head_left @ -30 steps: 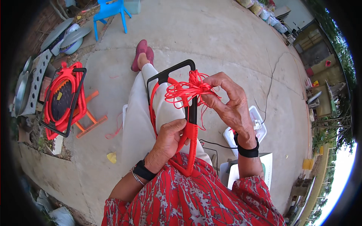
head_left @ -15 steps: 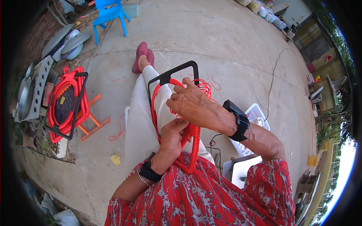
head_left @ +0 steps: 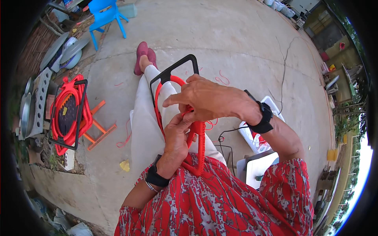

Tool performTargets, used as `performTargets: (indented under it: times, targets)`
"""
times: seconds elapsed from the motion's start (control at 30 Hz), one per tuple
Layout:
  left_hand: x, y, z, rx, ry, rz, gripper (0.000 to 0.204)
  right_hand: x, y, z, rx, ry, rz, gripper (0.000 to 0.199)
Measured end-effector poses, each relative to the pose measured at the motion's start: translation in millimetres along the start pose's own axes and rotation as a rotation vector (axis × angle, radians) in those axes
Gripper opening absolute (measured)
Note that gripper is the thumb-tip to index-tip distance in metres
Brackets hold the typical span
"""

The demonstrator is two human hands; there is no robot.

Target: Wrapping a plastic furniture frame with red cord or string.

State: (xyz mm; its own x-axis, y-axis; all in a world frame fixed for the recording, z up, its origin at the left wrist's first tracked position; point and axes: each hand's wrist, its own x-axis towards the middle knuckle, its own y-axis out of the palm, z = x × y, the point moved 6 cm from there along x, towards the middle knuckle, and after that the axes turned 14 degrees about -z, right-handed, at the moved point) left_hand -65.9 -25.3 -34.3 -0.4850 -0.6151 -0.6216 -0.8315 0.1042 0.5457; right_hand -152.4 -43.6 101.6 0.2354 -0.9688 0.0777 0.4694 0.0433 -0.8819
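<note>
A red plastic ring frame (head_left: 158,108) with a black rectangular bracket (head_left: 173,70) rests tilted over my lap. Its ridged lower edge lies against my patterned top. My left hand (head_left: 177,137) is closed on the frame's near side, thumb and fingers pinching. Just above it, my right hand (head_left: 214,98) has one finger stretched to the left while the others curl down beside my left thumb. A bit of red cord (head_left: 189,110) shows between the two hands; what the curled right fingers grip is mostly hidden. Loose red cord (head_left: 212,124) hangs under my right hand.
Similar red frames with black brackets (head_left: 71,114) are stacked at left, beside an orange stand (head_left: 103,135). A white plastic bin (head_left: 246,135) and a white-topped seat (head_left: 256,167) stand right. A blue chair (head_left: 104,15) stands far left; a dark cable (head_left: 284,59) crosses the concrete.
My right hand has turned and lowered toward my left thumb, one finger now pointing left. The coiled red cord beyond it has dropped below the hand. My left hand keeps its hold.
</note>
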Motion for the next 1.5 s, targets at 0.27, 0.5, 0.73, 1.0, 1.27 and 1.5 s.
performTargets:
  times: [0.27,0.5,0.73,1.0,1.27,1.5]
  targets:
    - [-5,3,-1,-0.037,-0.017,0.049,0.017,-70,-18,-9,0.315,0.458,-0.377,0.016]
    - [-6,5,-1,-0.025,-0.057,0.089,0.020,-77,35,-49,0.458,0.278,-0.522,0.022]
    - [-2,0,6,0.000,-0.078,0.050,0.018,-71,44,-57,0.300,0.539,-0.165,0.016]
    - [-7,0,-3,-0.003,-0.084,0.049,0.021,-88,-28,-29,0.603,0.387,-0.445,0.015]
    - [-9,2,-2,0.026,-0.122,0.095,0.023,-89,-40,-45,1.548,0.485,-1.057,0.038]
    - [-6,0,0,-0.011,-0.131,0.161,0.021,-126,-43,-5,2.076,0.231,-0.569,0.040]
